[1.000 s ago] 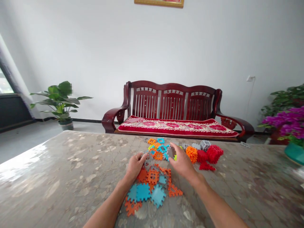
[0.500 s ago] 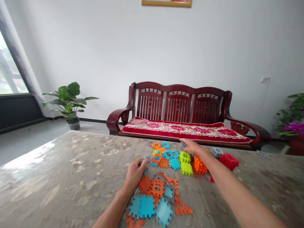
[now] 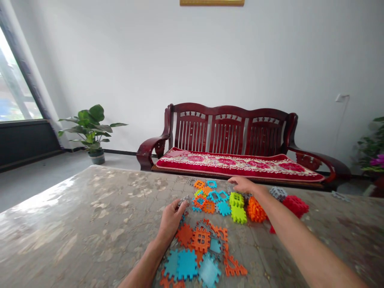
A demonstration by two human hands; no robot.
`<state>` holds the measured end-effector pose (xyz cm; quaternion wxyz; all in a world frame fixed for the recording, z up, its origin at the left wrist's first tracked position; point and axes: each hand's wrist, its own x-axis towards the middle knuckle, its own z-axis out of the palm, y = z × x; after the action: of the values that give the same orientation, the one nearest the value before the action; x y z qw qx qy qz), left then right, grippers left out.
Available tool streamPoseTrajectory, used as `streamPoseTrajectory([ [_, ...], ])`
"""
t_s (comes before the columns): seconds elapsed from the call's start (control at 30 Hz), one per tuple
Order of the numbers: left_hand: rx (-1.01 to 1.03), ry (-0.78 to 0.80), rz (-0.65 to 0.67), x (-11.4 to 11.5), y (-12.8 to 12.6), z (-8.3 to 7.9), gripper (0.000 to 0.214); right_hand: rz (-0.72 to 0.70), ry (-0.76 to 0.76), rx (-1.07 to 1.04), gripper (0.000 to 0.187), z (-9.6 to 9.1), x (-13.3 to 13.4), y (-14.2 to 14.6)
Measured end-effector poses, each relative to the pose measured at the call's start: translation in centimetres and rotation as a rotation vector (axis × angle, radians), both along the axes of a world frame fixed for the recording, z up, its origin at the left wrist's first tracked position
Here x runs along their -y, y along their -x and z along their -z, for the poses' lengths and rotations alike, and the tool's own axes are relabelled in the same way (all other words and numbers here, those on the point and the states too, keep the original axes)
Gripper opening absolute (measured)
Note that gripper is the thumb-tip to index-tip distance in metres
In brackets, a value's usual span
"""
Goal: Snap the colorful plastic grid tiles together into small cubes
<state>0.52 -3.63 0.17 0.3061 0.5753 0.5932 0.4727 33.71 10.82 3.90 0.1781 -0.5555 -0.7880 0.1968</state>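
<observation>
My left hand [image 3: 171, 216] is closed, thumb and fingers pinching a grey notched building tile [image 3: 186, 198] at the left of the far pile. At the table's far side, my right hand [image 3: 242, 185] reaches out with fingers apart, just above a grey tile [image 3: 230, 188] that is partly hidden. In front of it stand lime green tiles [image 3: 239, 215] in two stacks. Beside them, under my right forearm, are an orange tile stack [image 3: 256, 209], a grey stack [image 3: 278, 193] and a red stack [image 3: 296, 205].
Loose blue tiles [image 3: 187, 265] and orange tiles [image 3: 201, 240] lie nearer me, with more mixed tiles beyond. A patterned cloth [image 3: 90, 224] covers the table. Behind it stands a dark red wooden bench [image 3: 225, 134]; a potted plant [image 3: 95, 124] is at the left.
The grey tile that stood up in my right fingers is now lower, and the fingers have opened over it. My left hand keeps its tile. The view has shifted slightly.
</observation>
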Motion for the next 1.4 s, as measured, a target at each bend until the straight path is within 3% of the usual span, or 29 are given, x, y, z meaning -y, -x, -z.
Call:
streamPoseTrajectory([
  [0.13,0.170,-0.005,0.038,0.5,0.2,-1.0,0.038,0.029,-0.070,-0.082,0.048,-1.2,1.5,1.8],
  [0.3,0.379,0.061,0.127,0.5,0.1,-1.3,0.036,-0.124,-0.111,-0.259,0.037,-2.4,5.8,8.2],
  [0.4,0.510,0.127,0.182,0.3,-0.2,-1.1,0.038,-0.225,-0.159,-0.352,0.042,-2.5,9.2,12.2],
  [0.5,0.627,0.175,0.252,0.3,-0.4,-1.1,0.039,-0.250,-0.255,-0.275,0.059,-2.4,11.9,15.0],
  [0.6,0.676,0.193,0.313,0.5,-0.4,-1.3,0.042,-0.236,-0.356,-0.175,0.064,-2.2,13.4,16.5],
  [0.8,0.672,0.223,0.398,0.9,-0.6,-1.6,0.042,-0.132,-0.439,-0.105,0.054,-1.3,14.1,17.4],
  [0.97,0.645,0.271,0.465,1.2,-1.0,-1.7,0.039,-0.122,-0.460,-0.063,0.051,-1.1,14.6,17.2],
  [1.1,0.578,0.270,0.457,1.4,-0.5,-2.6,0.052,-0.110,-0.432,-0.098,0.053,-1.8,13.6,15.4],
  [1.23,0.617,0.082,0.142,0.5,1.5,-2.7,0.064,0.009,-0.334,-0.155,0.064,-2.8,9.5,9.6],
  [1.3,0.571,-0.007,-0.050,-0.2,2.7,-2.1,0.064,0.081,-0.224,-0.104,0.064,-3.1,7.1,5.6],
  [1.4,0.461,-0.049,-0.216,-1.0,3.8,-0.8,0.060,0.144,-0.155,-0.070,0.057,-2.9,4.4,0.4],
])
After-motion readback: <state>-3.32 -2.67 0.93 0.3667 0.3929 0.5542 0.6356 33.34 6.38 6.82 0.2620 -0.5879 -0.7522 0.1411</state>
